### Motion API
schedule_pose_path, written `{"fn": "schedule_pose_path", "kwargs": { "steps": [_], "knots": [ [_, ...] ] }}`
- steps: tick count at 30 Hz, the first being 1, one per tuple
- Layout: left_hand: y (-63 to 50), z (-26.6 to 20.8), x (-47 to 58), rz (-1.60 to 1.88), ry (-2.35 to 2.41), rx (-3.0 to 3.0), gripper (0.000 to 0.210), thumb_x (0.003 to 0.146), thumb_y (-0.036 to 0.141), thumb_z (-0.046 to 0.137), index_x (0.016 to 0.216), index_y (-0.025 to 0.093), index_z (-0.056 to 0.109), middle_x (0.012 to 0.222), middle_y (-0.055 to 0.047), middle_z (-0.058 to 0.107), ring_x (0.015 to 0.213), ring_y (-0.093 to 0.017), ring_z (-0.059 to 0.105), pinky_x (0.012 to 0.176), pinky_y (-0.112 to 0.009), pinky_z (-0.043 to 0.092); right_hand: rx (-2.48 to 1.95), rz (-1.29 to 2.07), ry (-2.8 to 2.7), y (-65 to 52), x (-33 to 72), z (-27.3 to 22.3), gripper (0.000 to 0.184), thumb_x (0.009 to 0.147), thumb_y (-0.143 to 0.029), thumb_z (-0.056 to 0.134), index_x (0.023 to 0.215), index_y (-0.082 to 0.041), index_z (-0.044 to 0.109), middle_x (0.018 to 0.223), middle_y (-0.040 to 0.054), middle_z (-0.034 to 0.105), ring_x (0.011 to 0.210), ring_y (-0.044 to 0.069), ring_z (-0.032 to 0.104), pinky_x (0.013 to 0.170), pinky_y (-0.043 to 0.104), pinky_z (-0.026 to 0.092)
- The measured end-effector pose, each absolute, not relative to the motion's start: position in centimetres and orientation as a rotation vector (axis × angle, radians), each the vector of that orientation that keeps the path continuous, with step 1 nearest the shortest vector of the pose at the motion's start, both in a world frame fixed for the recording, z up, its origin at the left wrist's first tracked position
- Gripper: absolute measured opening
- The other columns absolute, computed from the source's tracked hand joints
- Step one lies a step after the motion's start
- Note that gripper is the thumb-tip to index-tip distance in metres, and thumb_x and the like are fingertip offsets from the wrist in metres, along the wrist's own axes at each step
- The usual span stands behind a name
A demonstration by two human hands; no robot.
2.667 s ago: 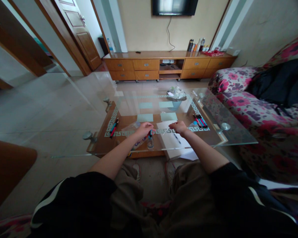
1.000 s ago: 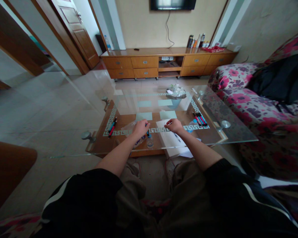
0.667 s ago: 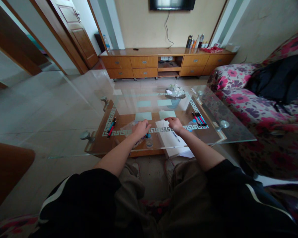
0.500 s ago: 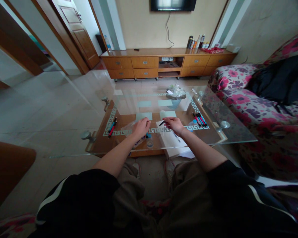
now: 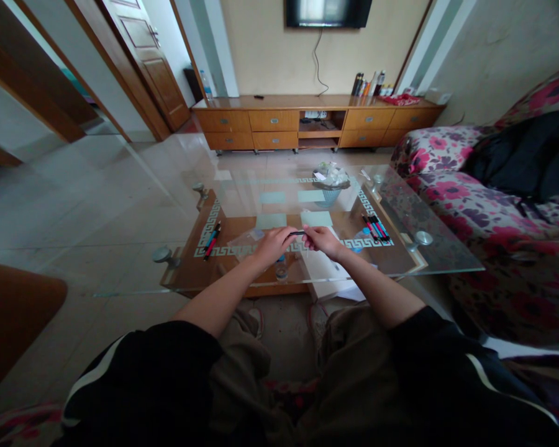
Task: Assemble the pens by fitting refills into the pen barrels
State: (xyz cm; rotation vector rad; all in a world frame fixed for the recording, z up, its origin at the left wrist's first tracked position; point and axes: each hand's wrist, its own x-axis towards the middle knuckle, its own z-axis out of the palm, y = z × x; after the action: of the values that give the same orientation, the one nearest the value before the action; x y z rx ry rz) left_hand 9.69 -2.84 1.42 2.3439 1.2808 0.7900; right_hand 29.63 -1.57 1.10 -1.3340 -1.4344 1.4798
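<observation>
Above the near part of the glass table [image 5: 440,251], my left hand [image 5: 272,244] and my right hand [image 5: 325,240] are close together. A slim black pen [image 5: 299,233] bridges the short gap between them, lying roughly level. Fingers of both hands are closed on its ends, so only its middle shows. Left of my hands lies a small group of pens [image 5: 211,240] in black, blue and red. Another group of pens [image 5: 375,228], in similar colours, rests side by side to the right.
A clear bottle [image 5: 281,268] and a white box [image 5: 323,273] show through the glass near its front edge. Beyond stands a waste basket [image 5: 328,197] with a bag in it. A flowered sofa [image 5: 440,146] borders the right; a wooden TV cabinet [image 5: 272,118] lines the wall.
My hands have come together, the left one moving right. The black piece in my right hand was tilted with its end free; now a level black pen spans both hands.
</observation>
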Motion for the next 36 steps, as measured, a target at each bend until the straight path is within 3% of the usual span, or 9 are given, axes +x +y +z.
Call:
{"fn": "schedule_pose_path", "kwargs": {
  "steps": [5, 13, 17, 22, 28, 32, 36],
  "knots": [
    [-2.7, 1.5, 9.5, 0.755, 1.283, 2.323, 0.025, 0.098, 0.036, 0.049, 0.111, 0.022, 0.065, 0.104, -0.006, 0.071, 0.097, -0.018, 0.065, 0.090, -0.028, 0.045, -1.251, 1.568, -1.412, -1.6, 29.5, 1.0, 0.053, 0.084, -0.067, 0.056, 0.066, -0.017, 0.054, 0.055, -0.0004, 0.055, 0.048, 0.008, 0.047, 0.049, 0.021, 0.036],
    [-2.8, 1.7, 9.8, 0.768, 1.265, 2.219, 0.030, 0.099, 0.038, 0.045, 0.103, 0.021, 0.068, 0.089, -0.004, 0.073, 0.083, -0.017, 0.066, 0.080, -0.025, 0.045, -1.196, 1.290, -1.672, -1.5, 29.9, 1.3, 0.057, 0.088, -0.067, 0.048, 0.061, -0.017, 0.054, 0.052, -0.0041, 0.045, 0.048, 0.008, 0.034, 0.049, 0.023, 0.026],
    [-3.0, 2.4, 10.3, 0.810, 1.282, 2.113, 0.034, 0.100, 0.040, 0.042, 0.095, 0.019, 0.068, 0.078, -0.003, 0.071, 0.068, -0.015, 0.062, 0.073, -0.024, 0.045, -1.232, 1.183, -1.713, -1.5, 29.9, 2.0, 0.059, 0.088, -0.071, 0.043, 0.062, -0.019, 0.052, 0.053, -0.0044, 0.042, 0.049, 0.009, 0.033, 0.050, 0.024, 0.027],
    [-3.0, 2.6, 10.4, 0.802, 1.244, 2.090, 0.035, 0.098, 0.039, 0.044, 0.079, 0.018, 0.064, 0.070, -0.002, 0.068, 0.065, -0.014, 0.059, 0.070, -0.024, 0.044, -1.238, 1.138, -1.781, -1.7, 29.9, 2.6, 0.060, 0.087, -0.074, 0.043, 0.063, -0.019, 0.049, 0.054, -0.0041, 0.039, 0.050, 0.009, 0.032, 0.049, 0.023, 0.026],
    [-2.7, 1.9, 11.0, 0.883, 1.262, 1.714, 0.049, 0.098, 0.055, 0.035, 0.077, 0.017, 0.055, 0.055, 0.000, 0.060, 0.050, -0.012, 0.053, 0.055, -0.023, 0.042, -1.198, 1.104, -1.800, -1.4, 29.7, 2.7, 0.059, 0.087, -0.073, 0.043, 0.068, -0.019, 0.054, 0.059, -0.0025, 0.047, 0.054, 0.010, 0.038, 0.054, 0.023, 0.033],
    [-2.3, 1.7, 11.2, 0.871, 1.200, 1.581, 0.051, 0.096, 0.061, 0.036, 0.077, 0.017, 0.053, 0.056, -0.001, 0.060, 0.046, -0.010, 0.050, 0.050, -0.022, 0.040, -1.188, 1.155, -1.768, -1.2, 29.8, 2.4, 0.057, 0.088, -0.070, 0.045, 0.071, -0.017, 0.060, 0.062, -0.0010, 0.052, 0.057, 0.011, 0.043, 0.057, 0.023, 0.036],
    [-2.3, 1.2, 10.6, 0.805, 1.195, 1.536, 0.055, 0.096, 0.063, 0.035, 0.074, 0.017, 0.054, 0.054, -0.001, 0.059, 0.044, -0.010, 0.049, 0.049, -0.022, 0.039, -1.163, 1.198, -1.775, -1.3, 30.3, 1.7, 0.050, 0.082, -0.064, 0.059, 0.079, -0.015, 0.068, 0.070, 0.0011, 0.061, 0.065, 0.012, 0.050, 0.061, 0.024, 0.039]
  ]
}}
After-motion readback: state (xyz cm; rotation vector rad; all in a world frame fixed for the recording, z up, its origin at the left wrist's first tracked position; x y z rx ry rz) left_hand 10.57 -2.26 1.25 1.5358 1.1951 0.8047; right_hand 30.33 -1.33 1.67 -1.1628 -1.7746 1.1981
